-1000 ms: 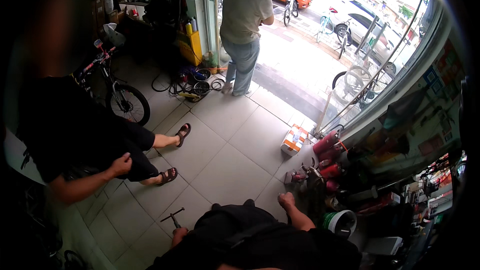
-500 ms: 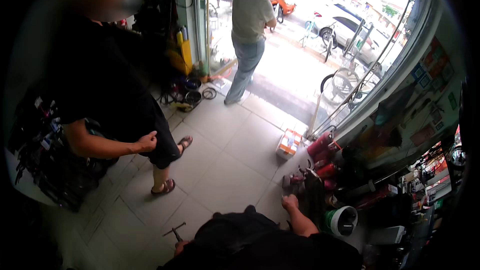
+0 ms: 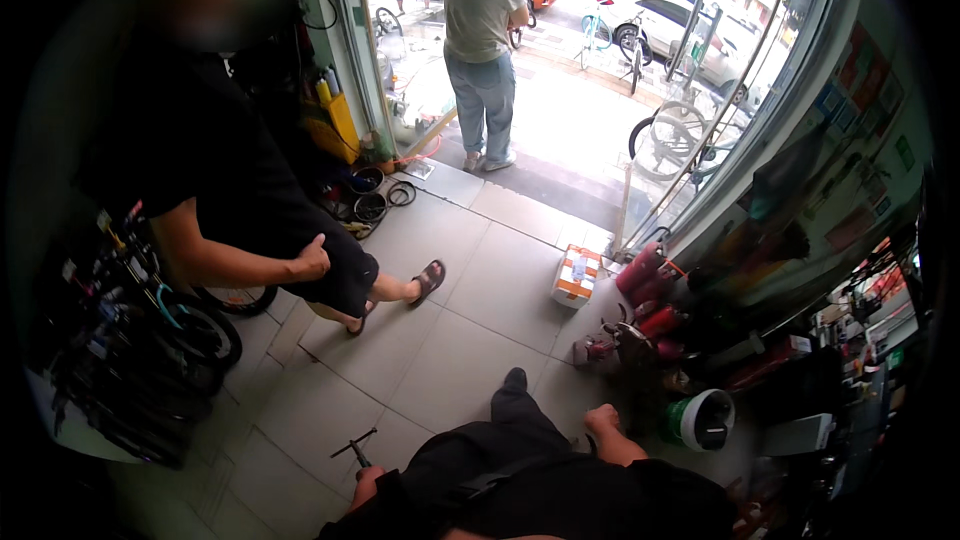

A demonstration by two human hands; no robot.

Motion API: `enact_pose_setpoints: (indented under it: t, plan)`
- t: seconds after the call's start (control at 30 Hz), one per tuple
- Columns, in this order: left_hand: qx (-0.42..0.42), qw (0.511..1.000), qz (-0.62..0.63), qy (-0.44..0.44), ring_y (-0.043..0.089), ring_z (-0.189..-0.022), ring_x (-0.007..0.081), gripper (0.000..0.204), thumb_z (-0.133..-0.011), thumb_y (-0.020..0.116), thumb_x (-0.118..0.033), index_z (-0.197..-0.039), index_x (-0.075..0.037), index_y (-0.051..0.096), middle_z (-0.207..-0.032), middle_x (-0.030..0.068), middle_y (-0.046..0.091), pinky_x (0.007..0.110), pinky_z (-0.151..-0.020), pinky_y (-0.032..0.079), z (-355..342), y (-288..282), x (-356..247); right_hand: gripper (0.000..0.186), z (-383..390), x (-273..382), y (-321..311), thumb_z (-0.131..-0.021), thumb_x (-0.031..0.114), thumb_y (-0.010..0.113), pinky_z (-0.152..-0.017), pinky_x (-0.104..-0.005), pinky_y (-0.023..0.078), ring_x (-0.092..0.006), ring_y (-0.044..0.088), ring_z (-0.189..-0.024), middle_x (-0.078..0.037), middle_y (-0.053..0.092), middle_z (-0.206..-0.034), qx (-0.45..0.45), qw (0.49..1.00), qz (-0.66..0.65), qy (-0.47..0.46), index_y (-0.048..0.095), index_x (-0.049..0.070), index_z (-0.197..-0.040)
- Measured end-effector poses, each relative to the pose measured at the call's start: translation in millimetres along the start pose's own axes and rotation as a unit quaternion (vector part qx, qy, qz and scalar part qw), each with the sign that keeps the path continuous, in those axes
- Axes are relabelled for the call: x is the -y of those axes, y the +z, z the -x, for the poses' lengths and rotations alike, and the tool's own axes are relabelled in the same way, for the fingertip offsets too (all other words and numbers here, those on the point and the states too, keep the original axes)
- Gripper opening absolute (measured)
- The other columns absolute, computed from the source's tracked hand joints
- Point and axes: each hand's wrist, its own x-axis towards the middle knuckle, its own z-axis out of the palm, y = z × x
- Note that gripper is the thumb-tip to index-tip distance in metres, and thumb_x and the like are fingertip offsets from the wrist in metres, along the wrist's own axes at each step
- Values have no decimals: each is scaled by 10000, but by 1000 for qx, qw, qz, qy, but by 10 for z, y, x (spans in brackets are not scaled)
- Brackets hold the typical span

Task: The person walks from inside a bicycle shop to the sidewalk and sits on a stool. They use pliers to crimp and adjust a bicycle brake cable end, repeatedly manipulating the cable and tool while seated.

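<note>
My left hand (image 3: 368, 482), low in the head view, is closed around the grip of a dark T-shaped tool (image 3: 355, 448). The tool's thin crossbar points away from me, over the floor tiles. To the right of my body, my right hand (image 3: 603, 421) hangs with its fingers curled in. What it holds, if anything, is hidden. The things nearest to that hand are a white and green bucket (image 3: 712, 418) and a row of red cylinders (image 3: 650, 285). My dark shoe (image 3: 515, 378) is on the tiles ahead.
At left stands a person in black (image 3: 240, 210) wearing sandals, beside several parked bicycles (image 3: 150, 340). Another person (image 3: 482, 50) stands at the open doorway. A white and orange box (image 3: 577, 277) sits on the floor at right. Bowls and coils (image 3: 370, 202) lie left of the door.
I have stepped forward, and one foot now shows ahead of me. The person in black has also stepped, with a sandal farther right. The T-shaped tool stays in my left hand.
</note>
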Motion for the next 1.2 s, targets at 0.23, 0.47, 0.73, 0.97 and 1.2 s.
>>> enact_pose_setpoints:
  t: [0.23,0.47,0.73,0.97,1.2]
  plan:
    - [-63,991,111,-40,708,-835,263,193,-917,677,-203,-995,-35,727,-968,123,732,436,-731,519,289,-388,-616,376,-634,746,-261,-894,215,628,-1028,-464,538,-391,662,-1226,-217,686,-1315,36,997,-38,-61,733,6,-1188]
    - [-101,974,188,-81,716,-893,272,199,-942,639,-196,-1032,-48,736,-1017,123,734,435,-792,531,966,-845,-1404,437,-1288,1521,-723,-951,308,537,-1063,-474,508,-400,637,-1258,-246,663,-1337,28,990,-82,-113,714,13,-1221]
    - [-113,945,261,-162,725,-959,282,221,-971,596,-188,-1075,-62,746,-1073,123,737,434,-861,544,1886,-1463,-2575,507,-1775,1845,-1060,-960,372,532,-1045,-484,517,-405,651,-1240,-274,665,-1321,66,992,-36,-103,702,-10,-1246]
    - [-88,951,248,-163,730,-989,289,236,-986,569,-180,-1089,-68,749,-1095,125,736,434,-893,552,1668,-1884,-3263,521,-2032,2039,-1052,-957,378,530,-1055,-480,500,-406,649,-1240,-275,673,-1304,75,996,-21,-52,706,-25,-1236]
    - [-57,979,185,-58,727,-946,293,217,-974,572,-171,-1049,-54,739,-1051,129,728,438,-854,550,633,-2294,-3587,537,-2157,2538,-1310,-912,377,554,-1052,-464,509,-395,647,-1245,-261,671,-1317,49,998,-33,1,704,-17,-1245]
